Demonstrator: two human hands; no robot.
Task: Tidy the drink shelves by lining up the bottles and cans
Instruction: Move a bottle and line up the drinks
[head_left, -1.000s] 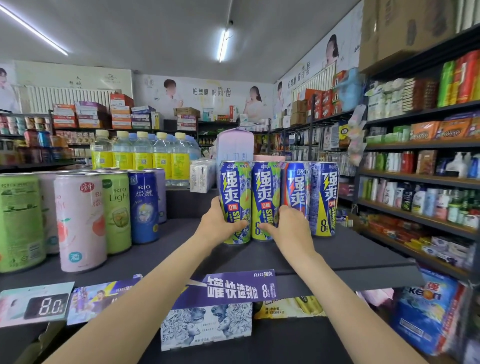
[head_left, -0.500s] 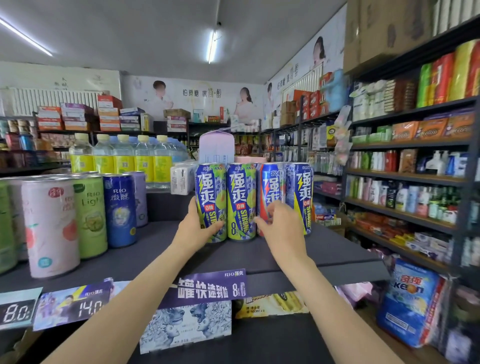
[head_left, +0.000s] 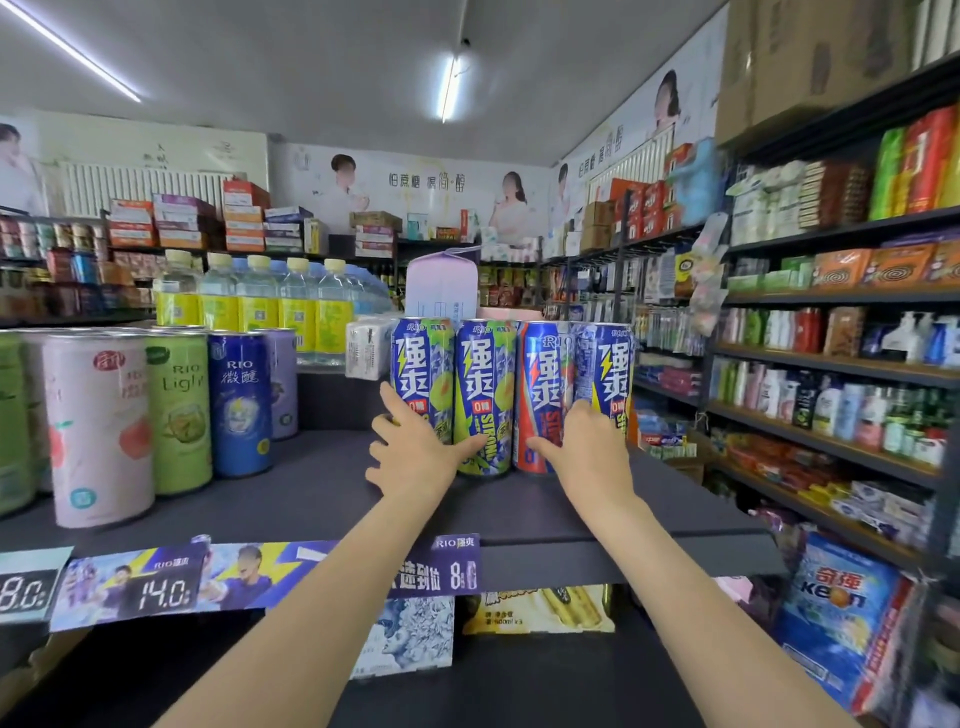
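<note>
While both of your arms reach over the dark shelf, your hands sit at the foot of a row of four tall cans standing upright and touching side by side. Your left hand is on the leftmost blue-and-green can, fingers curled round its left side and thumb lying across onto the base of the second blue-and-green can; the can's lower half is hidden behind the hand. Your right hand covers the lower front where the red-and-blue can meets the blue-and-yellow can; thumb points left across the red can's base, fingers wrap toward the gap between the two, so it grips narrow, though which of the two it holds, cannot tell. Well apart to the left stand the pink can, the light green can and the dark blue can, upright, closely spaced. Behind them, yellow-labelled bottles stand in a line. Price tags hang on the shelf's front edge.
</note>
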